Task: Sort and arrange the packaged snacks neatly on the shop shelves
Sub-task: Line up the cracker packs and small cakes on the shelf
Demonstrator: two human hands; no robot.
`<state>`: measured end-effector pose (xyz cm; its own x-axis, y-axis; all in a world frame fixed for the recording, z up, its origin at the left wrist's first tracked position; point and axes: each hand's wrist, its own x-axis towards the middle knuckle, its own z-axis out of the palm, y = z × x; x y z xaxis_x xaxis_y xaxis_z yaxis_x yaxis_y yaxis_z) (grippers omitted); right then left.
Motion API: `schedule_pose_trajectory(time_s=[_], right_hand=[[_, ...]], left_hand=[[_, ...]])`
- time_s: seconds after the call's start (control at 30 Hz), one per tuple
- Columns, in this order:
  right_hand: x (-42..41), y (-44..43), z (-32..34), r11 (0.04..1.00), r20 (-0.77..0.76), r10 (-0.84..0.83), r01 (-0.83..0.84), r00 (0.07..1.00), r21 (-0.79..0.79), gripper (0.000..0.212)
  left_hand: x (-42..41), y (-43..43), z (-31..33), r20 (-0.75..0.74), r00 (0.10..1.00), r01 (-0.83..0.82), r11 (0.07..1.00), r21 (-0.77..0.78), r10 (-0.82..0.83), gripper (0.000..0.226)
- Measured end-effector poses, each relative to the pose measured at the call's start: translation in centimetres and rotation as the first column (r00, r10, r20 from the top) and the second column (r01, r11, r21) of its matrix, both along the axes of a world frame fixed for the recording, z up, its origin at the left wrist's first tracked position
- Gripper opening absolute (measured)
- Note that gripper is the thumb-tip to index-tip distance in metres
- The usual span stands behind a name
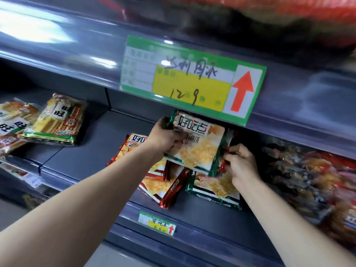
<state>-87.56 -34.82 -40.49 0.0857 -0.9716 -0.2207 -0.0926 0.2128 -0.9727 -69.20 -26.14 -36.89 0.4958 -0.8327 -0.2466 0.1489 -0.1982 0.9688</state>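
- Left hand [163, 135] grips the top left corner of a green-edged cracker packet [198, 145]; right hand [240, 164] pinches its right edge. It is held just above the shelf [86, 157].
- One small price tag [157, 223] on the front lip.
- Beneath: a second green packet [213, 191], with at least two red-edged packets [156, 182] to its left.
- Far left: several yellow snack bags [57, 120], well apart.
- One large price tag [192, 79] overhangs the held packet's top.

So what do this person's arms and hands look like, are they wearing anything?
Two bare arms: the left forearm and right forearm show no sleeves as far as the frame reaches. The left hand and right hand wear no gloves, and no watch, bracelet or ring is visible on wrists or fingers.
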Motion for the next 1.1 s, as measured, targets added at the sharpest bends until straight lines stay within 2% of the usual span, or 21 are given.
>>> schedule_pose_trajectory(time_s=[0.07,0.17,0.27,0.33,0.4,0.47,0.53,0.57,0.63,0.67,0.77,0.87,0.93,1.03,1.1], right_hand=[[0.0,-0.4,-0.1,0.999,0.065,0.010,-0.013,0.998,0.040,0.029],[0.3,-1.4,-0.3,0.994,0.026,0.055,-0.057,0.998,0.093,0.021],[0.7,-2.4,0.3,0.983,0.163,0.092,-0.116,0.982,0.143,0.007],[1.1,-2.5,0.9,0.971,0.176,0.197,-0.217,0.964,0.102,0.011],[1.2,-2.6,1.0,0.950,0.013,0.306,-0.306,0.952,0.054,0.015],[1.3,-2.4,1.3,0.948,-0.157,0.316,-0.318,0.936,0.015,0.026],[2.0,-2.5,1.1,0.942,-0.259,0.305,-0.330,0.916,-0.056,0.018],[2.3,-2.7,0.8,0.944,-0.275,0.277,-0.315,0.921,-0.104,0.024],[3.3,-3.1,0.1,0.944,-0.286,0.186,-0.251,0.940,-0.213,0.061],[3.7,-3.1,0.2,0.939,-0.307,0.140,-0.225,0.941,-0.261,0.068],[4.5,-3.8,-0.2,0.917,-0.397,0.086,-0.228,0.914,-0.327,0.060],[4.7,-4.3,-1.4,0.925,-0.509,0.140,-0.295,0.849,-0.238,0.059],[4.8,-4.5,-2.2,0.932,-0.557,0.168,-0.316,0.813,-0.180,0.068],[4.8,-4.6,-2.7,0.939,-0.584,0.170,-0.310,0.794,-0.148,0.063],[4.7,-4.5,-2.6,0.943,-0.622,0.170,-0.310,0.764,-0.124,0.055]], left_hand=[[0.0,-0.5,-0.2,-0.078,0.997,-0.020,0.999,-0.049,0.016,0.032],[0.3,-1.5,-0.4,-0.077,0.990,0.114,0.992,-0.054,-0.118,0.008],[-0.1,-2.4,-0.6,0.020,0.991,0.131,0.991,-0.041,-0.130,0.022],[-0.5,-3.0,-1.2,0.105,0.992,0.085,0.993,-0.087,-0.076,0.039],[-0.8,-3.7,-1.6,0.208,0.978,0.055,0.992,-0.113,-0.030,0.048],[-0.7,-4.3,-1.9,0.312,0.949,0.074,0.992,-0.100,-0.040,0.056],[-0.4,-4.9,-2.2,0.402,0.912,0.078,0.997,0.008,-0.074,0.047],[-0.2,-5.3,-2.2,0.446,0.892,0.058,0.996,0.064,-0.080,0.042],[0.3,-6.1,-2.1,0.547,0.834,0.009,0.995,0.103,-0.064,0.038],[0.4,-6.4,-1.8,0.586,0.809,-0.015,0.996,0.087,-0.039,0.036],[1.3,-6.7,-1.9,0.615,0.788,-0.039,0.994,0.099,-0.030,0.035],[1.9,-6.2,-2.9,0.657,0.739,0.002,0.976,0.216,-0.147,0.046],[2.1,-6.2,-3.3,0.681,0.710,-0.012,0.963,0.270,-0.182,0.052],[2.4,-6.0,-3.1,0.719,0.666,-0.071,0.943,0.324,-0.197,0.050],[2.6,-5.3,-2.5,0.777,0.577,-0.131,0.910,0.393,-0.252,0.040]])
